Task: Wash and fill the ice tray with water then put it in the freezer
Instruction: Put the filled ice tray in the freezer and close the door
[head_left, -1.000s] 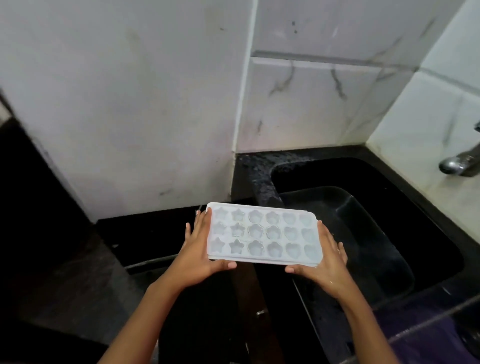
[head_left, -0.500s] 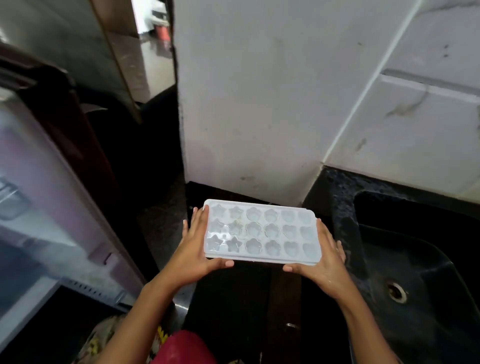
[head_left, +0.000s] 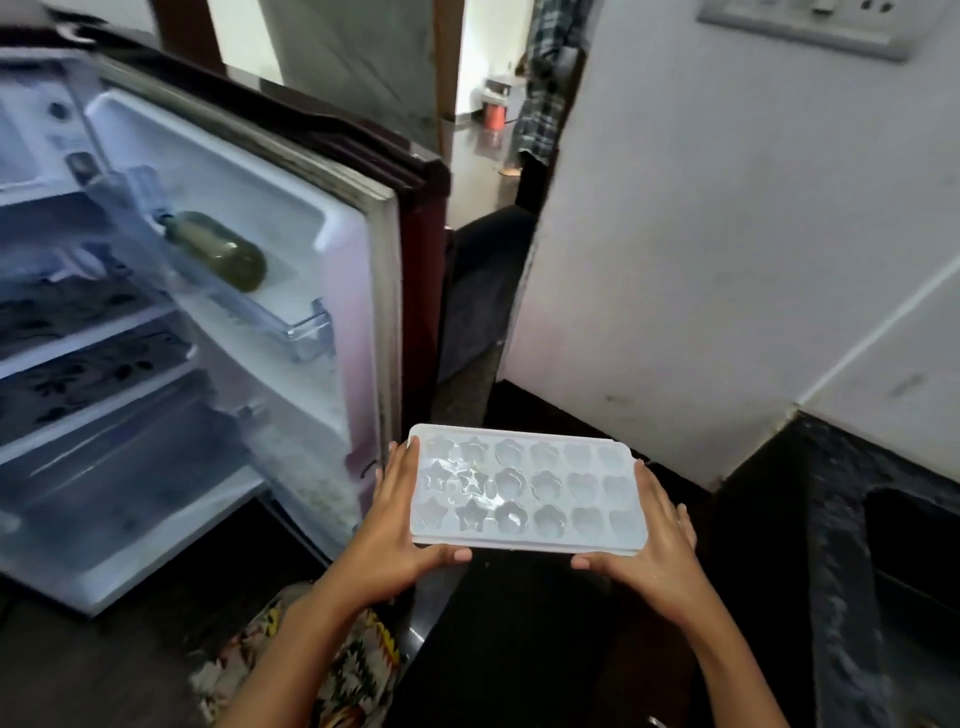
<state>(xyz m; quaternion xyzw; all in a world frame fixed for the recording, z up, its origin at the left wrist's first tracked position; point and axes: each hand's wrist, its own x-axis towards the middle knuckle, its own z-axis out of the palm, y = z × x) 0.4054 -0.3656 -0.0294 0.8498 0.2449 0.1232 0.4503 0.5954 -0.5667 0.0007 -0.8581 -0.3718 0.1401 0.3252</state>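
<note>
The fingers (head_left: 396, 470) of the left hand (head_left: 392, 525) lie flat against the left short edge of the ice tray (head_left: 524, 488), with the thumb hooked over its near rim, so they are clamped on the tray. The right hand (head_left: 657, 551) grips the opposite short edge the same way, fingers (head_left: 675, 514) spread along the side and thumb on the near rim. Between the two sets of fingers the white tray hangs roughly level in the air, its star and flower cells facing up. Some cells glint wet, but how full they are cannot be told.

Just left of the left fingers stands the edge of the open fridge door (head_left: 358, 322). Farther left and up, a greenish bottle (head_left: 218, 249) leans in the door's shelf, and beyond it are the fridge shelves (head_left: 93, 332). Right of the right fingers is the dark counter (head_left: 826, 519), with the sink (head_left: 914, 551) at its far side. Past the fingertips rises a white wall (head_left: 727, 260).
</note>
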